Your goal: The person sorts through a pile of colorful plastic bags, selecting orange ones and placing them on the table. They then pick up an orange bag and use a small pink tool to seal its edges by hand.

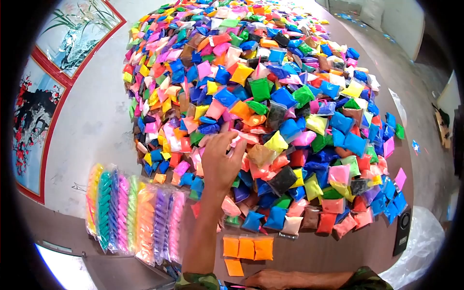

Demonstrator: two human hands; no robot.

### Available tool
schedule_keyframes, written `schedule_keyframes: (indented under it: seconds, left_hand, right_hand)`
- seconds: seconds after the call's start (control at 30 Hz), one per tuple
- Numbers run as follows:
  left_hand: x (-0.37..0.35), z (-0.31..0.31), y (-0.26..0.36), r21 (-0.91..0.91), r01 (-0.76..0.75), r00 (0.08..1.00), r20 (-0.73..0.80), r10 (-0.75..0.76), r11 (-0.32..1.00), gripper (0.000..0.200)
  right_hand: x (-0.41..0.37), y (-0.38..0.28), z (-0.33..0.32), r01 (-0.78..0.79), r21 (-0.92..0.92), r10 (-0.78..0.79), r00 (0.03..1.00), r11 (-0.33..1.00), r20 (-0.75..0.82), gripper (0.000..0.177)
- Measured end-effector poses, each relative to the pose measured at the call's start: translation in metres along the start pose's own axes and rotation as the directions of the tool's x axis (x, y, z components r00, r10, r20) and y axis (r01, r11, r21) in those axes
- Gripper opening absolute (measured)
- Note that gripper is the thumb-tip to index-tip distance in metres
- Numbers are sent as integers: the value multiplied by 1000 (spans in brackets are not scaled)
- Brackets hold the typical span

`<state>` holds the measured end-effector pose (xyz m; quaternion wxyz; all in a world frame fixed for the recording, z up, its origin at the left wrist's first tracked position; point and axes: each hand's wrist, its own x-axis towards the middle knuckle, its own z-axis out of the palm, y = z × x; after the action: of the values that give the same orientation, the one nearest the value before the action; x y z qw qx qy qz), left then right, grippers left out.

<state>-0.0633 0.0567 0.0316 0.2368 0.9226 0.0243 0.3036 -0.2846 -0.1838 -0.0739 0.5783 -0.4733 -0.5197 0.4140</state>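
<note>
1. A heap of coloured packets (pixel 270 96) covers the brown table (pixel 314 251), filling the frame's centre and top.
2. Bagged strips (pixel 135 217) lie at lower left.
3. The left hand (pixel 220 162) reaches into the heap's near edge, fingers curled. Whether it grips anything is unclear.
4. The right hand (pixel 269 279) rests at bottom centre, its grip unclear.
5. Orange packets (pixel 246 248) lie just above the right hand.

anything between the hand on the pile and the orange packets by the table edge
Nothing separate: the left hand touches the packet pile, and only its front rows and bare table lie before the orange packets.
</note>
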Motion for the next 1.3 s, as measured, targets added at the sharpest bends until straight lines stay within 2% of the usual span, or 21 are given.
schedule_keyframes:
  seconds: [0.03,0.17,0.2,0.3,0.43,0.47,0.57,0.6,0.73,0.77,0.83,0.87,0.9,0.93,0.97,1.07,1.13,1.3]
  left_hand:
    - [6,6,-3,-6,9,1000,21,-9,1000,28]
    - [24,25,-11,-54,-163,981,101,168,985,33]
    - [26,26,-5,-61,-148,986,64,152,987,38]
    - [39,30,-12,-203,190,982,49,-184,961,41]
    - [40,39,-13,-50,-58,994,90,62,997,46]
    - [40,46,-17,25,-140,989,53,138,990,45]
    - [41,61,-19,25,-56,998,41,54,998,40]
    - [43,58,-19,-49,17,996,86,-13,999,32]
    - [38,32,-24,-404,120,992,9,-127,907,19]
    - [32,21,-33,-496,322,947,161,-279,806,18]
    - [25,-2,-29,-408,370,929,154,-337,834,21]
    - [22,-13,-31,-365,363,932,162,-325,858,24]
    - [15,-20,-32,-319,369,928,180,-326,873,26]
    - [5,-25,-26,-331,402,915,190,-357,854,28]
    - [2,-29,-23,-346,417,908,186,-375,840,30]
    - [-11,-32,-28,-396,408,911,232,-340,822,32]
    - [-17,-34,-24,-391,434,898,262,-354,812,33]
    - [-20,-34,-21,-350,432,895,281,-347,831,34]
  right_hand:
    - [-1,-1,-2,2,9,-2,1000,1000,2,28]
    - [0,-4,-4,45,20,-44,998,999,-33,29]
    - [0,-4,-5,24,6,-24,1000,1000,-9,29]
    - [-1,-5,-7,-17,-21,17,999,1000,27,29]
    - [-1,-7,-7,-15,-10,15,1000,1000,-10,28]
    - [-1,-6,-5,-13,-4,13,1000,1000,-19,27]
    - [-1,-10,-10,-11,-1,11,1000,1000,25,28]
    - [-1,-7,-7,-8,-7,8,1000,1000,15,27]
    - [-1,3,1,46,2,-45,998,999,-39,26]
    - [-1,4,3,67,19,-66,997,998,-51,26]
    - [1,17,7,-7,-5,7,997,1000,79,25]
    - [-1,17,9,40,-41,-39,999,998,33,23]
    - [2,6,-3,-69,27,64,988,997,142,25]
    - [-2,18,10,-6,-26,7,999,1000,35,20]
    - [-2,17,10,6,-35,-5,1000,999,11,18]
    - [1,15,6,-32,-50,34,999,998,32,19]
    - [1,11,4,-52,-19,53,998,998,25,24]
    - [2,9,3,-51,-24,52,998,998,28,23]
